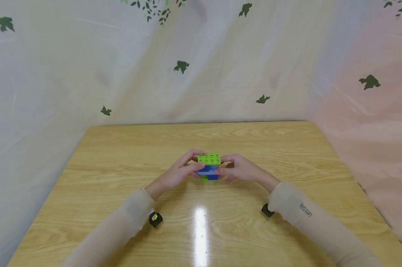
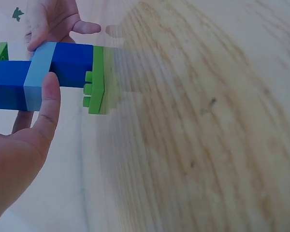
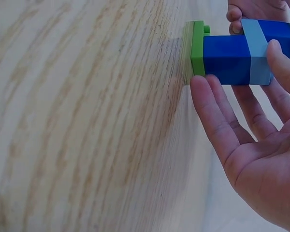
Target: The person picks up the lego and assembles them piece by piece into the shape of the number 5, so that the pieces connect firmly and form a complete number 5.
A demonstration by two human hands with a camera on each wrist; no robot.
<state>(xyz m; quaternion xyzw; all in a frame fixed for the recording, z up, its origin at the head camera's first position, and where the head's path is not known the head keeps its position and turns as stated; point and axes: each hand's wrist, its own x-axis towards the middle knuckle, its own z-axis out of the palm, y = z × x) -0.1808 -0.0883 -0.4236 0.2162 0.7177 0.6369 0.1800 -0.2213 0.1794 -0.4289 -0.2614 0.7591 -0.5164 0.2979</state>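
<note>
A stack of toy building bricks stands upright on the wooden table, in the middle of the head view. Its top is a lime green studded plate [image 1: 209,159]. Below come dark blue bricks [image 3: 226,59] with a light blue layer [image 3: 257,53] between them, and a green base plate [image 2: 97,89] at the bottom. My left hand [image 1: 177,173] holds the stack from the left, thumb on the near face and fingers behind. From the right, my right hand [image 1: 243,169] grips it, its thumb at the light blue layer. The fingers partly hide the stack's sides.
The wooden table [image 1: 121,152] stretches around the hands, its far edge meeting a pale cloth [image 1: 217,85] with dark green bird shapes. Small black devices [image 1: 155,219] sit at both wrists, below the beige sleeves [image 1: 115,226]. A bright reflection lies on the near tabletop.
</note>
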